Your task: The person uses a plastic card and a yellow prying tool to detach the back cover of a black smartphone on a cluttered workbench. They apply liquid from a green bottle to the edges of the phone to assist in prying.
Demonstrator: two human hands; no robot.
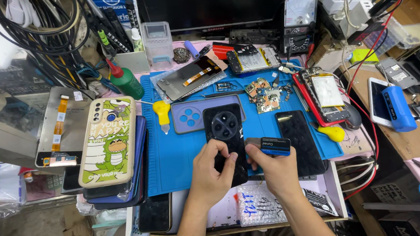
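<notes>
- fingers of the left hand (209, 173) are curling round the lower left edge of a black phone (226, 140), gripping it; the phone is lying back-up on the blue work mat (173, 156), its round camera ring pointing away from the person.
- the right hand (270, 170) is closing on a small blue and black card (271, 146), pinching it between thumb and fingers and pressing its edge against the phone's right side.
- just right of the card, a dark glass panel (300, 142) is lying flat on the mat, touching the right hand's knuckles.
- just beyond the black phone, a lilac phone case (191, 116) with blue round cut-outs is lying partly under the phone's top end.
- a yellow-handled tool (162, 113) is resting beside the case on its left.
- further out on the mat, small circuit boards (265, 95) are sitting in a loose cluster, and an opened red-framed phone (324, 95) is lying at the mat's right edge.
- at the left, a cream phone case (108, 140) printed with a green cartoon crocodile is sitting on top of a stack of phones.
- a green squeeze bottle (125, 81) with a red nozzle is standing near the mat's far left corner.
- a bubble-wrap pouch (260, 206) with blue scribbled marks is lying under the right wrist, at the near edge of the table.
</notes>
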